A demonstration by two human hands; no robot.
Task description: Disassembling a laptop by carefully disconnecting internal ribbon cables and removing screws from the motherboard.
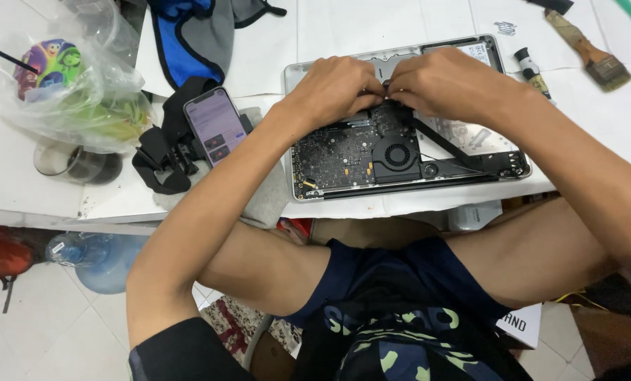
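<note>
A: One opened laptop (400, 152) sits mid-table, one fan (398, 155) showing. Left hand (333, 88) and right hand (446, 85) meet over its far edge, fingertips pinched together on something tiny, can't tell what.

B: Around it: one phone (215, 125) left, one brush (590, 53) far right.
</note>
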